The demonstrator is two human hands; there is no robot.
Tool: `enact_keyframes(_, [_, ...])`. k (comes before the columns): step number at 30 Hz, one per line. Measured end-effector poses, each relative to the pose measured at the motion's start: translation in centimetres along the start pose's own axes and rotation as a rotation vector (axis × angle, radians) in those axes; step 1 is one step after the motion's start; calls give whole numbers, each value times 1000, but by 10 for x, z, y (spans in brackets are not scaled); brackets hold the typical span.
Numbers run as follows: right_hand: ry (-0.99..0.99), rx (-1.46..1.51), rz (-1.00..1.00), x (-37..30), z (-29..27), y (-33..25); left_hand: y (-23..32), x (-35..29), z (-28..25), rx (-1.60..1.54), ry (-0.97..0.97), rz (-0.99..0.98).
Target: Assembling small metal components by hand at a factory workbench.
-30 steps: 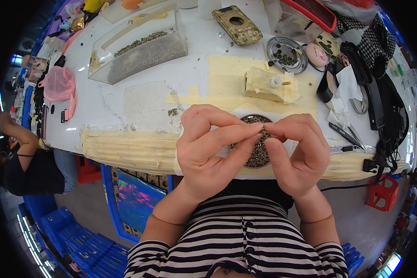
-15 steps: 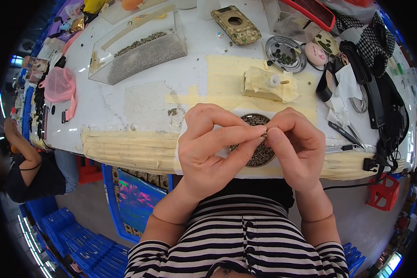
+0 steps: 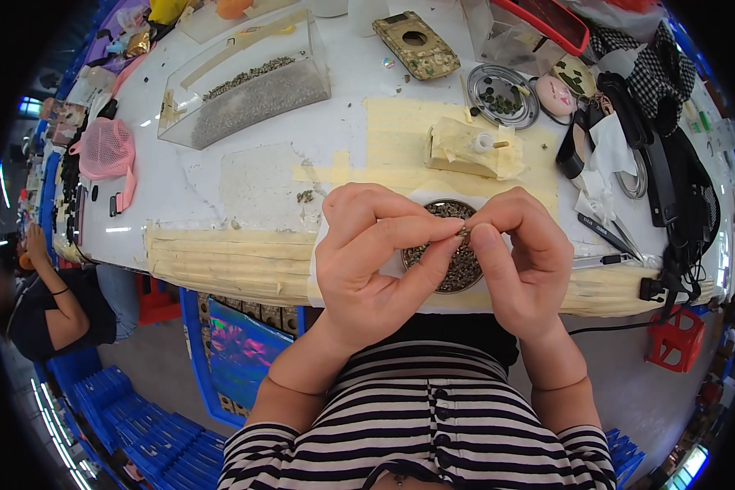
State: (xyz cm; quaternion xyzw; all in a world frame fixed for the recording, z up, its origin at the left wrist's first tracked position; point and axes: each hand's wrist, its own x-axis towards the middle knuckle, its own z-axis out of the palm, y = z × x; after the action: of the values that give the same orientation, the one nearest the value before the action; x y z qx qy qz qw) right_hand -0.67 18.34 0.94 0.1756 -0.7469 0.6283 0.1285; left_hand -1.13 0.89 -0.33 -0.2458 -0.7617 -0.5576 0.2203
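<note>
My left hand [image 3: 376, 253] and my right hand [image 3: 523, 253] meet fingertip to fingertip over a round tin [image 3: 406, 255]. Each is closed in a pinch of thumb and forefinger. Whatever sits between the tips is too small to make out clearly. Loose tiny grey-brown parts [image 3: 461, 269] fill the tin, partly hidden by my fingers. Under the tin lies a white sheet [image 3: 420, 304] at the table's front edge. Just beyond, a tape-covered block [image 3: 465, 151] carries a small white cup [image 3: 483, 142] with a short stick in it.
A clear bin [image 3: 245, 86] of grey parts stands far left. A camouflaged model tank hull [image 3: 416, 45] lies at the back. Right of it are a round dish [image 3: 504, 96] of dark green pieces, black straps [image 3: 629, 106] and tweezers [image 3: 608, 235]. A person [image 3: 65, 306] sits at left.
My fingertips have shifted slightly, and the left thumb and forefinger sit a little further left, showing more of the tin. At left, the other person's arm has moved.
</note>
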Motion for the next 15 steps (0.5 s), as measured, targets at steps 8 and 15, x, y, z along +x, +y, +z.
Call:
enact_keyframes(8, [121, -175, -115, 8, -12, -2, 1, -1, 1, 28, 22, -6])
enact_keyframes(15, [161, -780, -337, 40, -31, -11, 1, 0, 4, 58, 92, -53])
